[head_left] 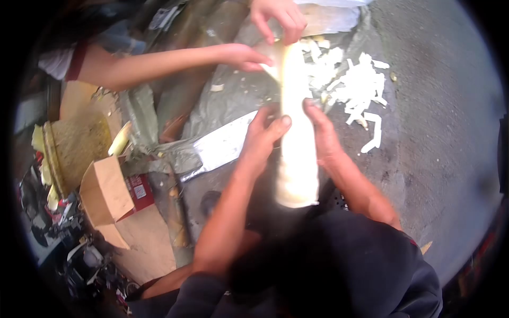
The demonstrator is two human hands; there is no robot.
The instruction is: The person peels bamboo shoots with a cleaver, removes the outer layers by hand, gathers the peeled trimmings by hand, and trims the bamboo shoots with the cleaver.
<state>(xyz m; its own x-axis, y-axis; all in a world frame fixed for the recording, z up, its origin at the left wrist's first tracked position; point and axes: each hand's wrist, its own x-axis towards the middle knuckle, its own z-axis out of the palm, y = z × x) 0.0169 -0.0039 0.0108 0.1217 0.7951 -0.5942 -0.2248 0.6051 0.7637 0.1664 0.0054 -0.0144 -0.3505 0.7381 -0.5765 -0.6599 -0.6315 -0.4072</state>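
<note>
A long, thick, pale peeled bamboo shoot (pixel 298 153) stands lengthwise before me, its lower end near my lap. My left hand (pixel 263 132) is closed round its left side, with the thumb lying on the front. From the right side my right hand (pixel 324 132) grips the same shoot, fingers partly hidden behind it. At the upper end, another person's hand (pixel 279 20) touches the top. That person's other hand (pixel 245 56) pinches a thin pale strip (pixel 271 70) against the shoot's left edge.
White cut pieces (pixel 360 85) lie heaped on a grey plastic sheet (pixel 228 100). A broad metal blade (pixel 225 142) rests left of my forearm. Further left are an open cardboard box (pixel 108 193), a yellowish container (pixel 79 153) and dark clutter (pixel 85 259). Concrete floor (pixel 440 132) spreads right.
</note>
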